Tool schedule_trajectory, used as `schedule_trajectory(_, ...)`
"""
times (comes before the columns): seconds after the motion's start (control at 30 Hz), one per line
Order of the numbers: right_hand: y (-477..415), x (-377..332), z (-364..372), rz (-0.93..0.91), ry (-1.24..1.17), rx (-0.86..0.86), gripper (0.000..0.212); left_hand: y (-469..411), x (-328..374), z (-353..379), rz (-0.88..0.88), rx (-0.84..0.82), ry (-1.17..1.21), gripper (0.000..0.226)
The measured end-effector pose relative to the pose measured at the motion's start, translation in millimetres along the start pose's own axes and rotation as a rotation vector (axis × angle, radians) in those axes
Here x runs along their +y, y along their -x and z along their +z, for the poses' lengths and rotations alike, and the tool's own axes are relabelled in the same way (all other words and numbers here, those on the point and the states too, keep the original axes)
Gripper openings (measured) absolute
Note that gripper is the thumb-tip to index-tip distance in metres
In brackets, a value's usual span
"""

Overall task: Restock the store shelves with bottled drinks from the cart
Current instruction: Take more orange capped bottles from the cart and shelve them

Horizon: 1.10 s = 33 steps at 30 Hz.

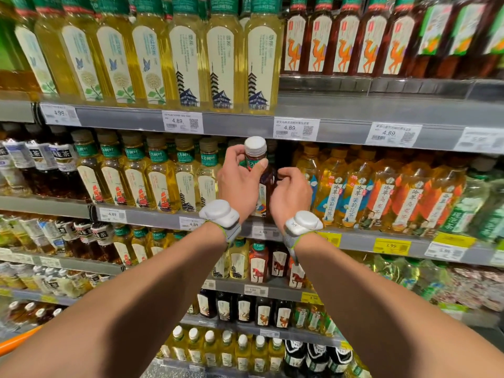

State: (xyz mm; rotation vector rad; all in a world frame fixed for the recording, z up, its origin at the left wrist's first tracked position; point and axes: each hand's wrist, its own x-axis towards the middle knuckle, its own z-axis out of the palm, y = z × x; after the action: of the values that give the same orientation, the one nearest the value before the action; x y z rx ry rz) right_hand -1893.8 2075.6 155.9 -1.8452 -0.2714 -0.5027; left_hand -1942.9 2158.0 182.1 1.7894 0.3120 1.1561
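- Middle of frame: the left hand (pixel 240 178) grips the dark bottle (pixel 268 184) by its neck.
- The right hand (pixel 290 193) curls beside it; grip unclear.
- Probably heavy and slippery; hold its middle.

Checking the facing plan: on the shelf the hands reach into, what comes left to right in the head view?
Dark tea bottles, pale yellow tea bottles, left hand gripping the white-capped bottle, right hand, golden bottles, green bottles.

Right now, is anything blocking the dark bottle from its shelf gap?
Nothing visible does. The left hand holds the dark bottle at the opening between the pale teas and the yellow bottles; deeper in is hidden.
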Motion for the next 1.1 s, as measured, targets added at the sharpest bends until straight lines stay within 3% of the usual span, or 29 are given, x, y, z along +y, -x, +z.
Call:
schedule_trajectory(0.13,7.4,6.8,-5.8,0.012,0.011,-0.101,0.035,7.2,-2.2,13.2,0.041,0.014,-0.041,0.032)
schedule_trajectory(0.4,11.1,15.3,-9.0,0.071,0.14,-0.198,0.044,-2.9,-13.2,23.7,-0.097,-0.062,-0.08,0.031)
schedule_trajectory(0.63,11.8,16.7,-5.7,0.067,0.159,-0.203,0.042,-18.2,-17.0,23.6,-0.082,-0.161,-0.358,0.04)
schedule_trajectory(0.73,12.4,16.9,-2.2,0.069,0.165,-0.189,0.04,-19.9,-20.6,20.7,-0.139,-0.184,-0.251,0.041)
schedule_trajectory(0.83,12.0,16.9,2.8,0.089,0.169,-0.215,0.047,-23.1,-23.7,16.5,-0.191,-0.144,-0.148,0.042)
schedule_trajectory(1.0,7.8,19.0,17.6,0.224,0.14,-0.444,0.086,-23.7,-26.1,5.6,-0.163,0.037,-0.143,0.034)
schedule_trajectory(1.1,-6.3,20.1,25.0,0.376,0.06,-0.458,0.085,-26.5,-35.6,-1.7,-0.196,0.12,-0.159,0.033)
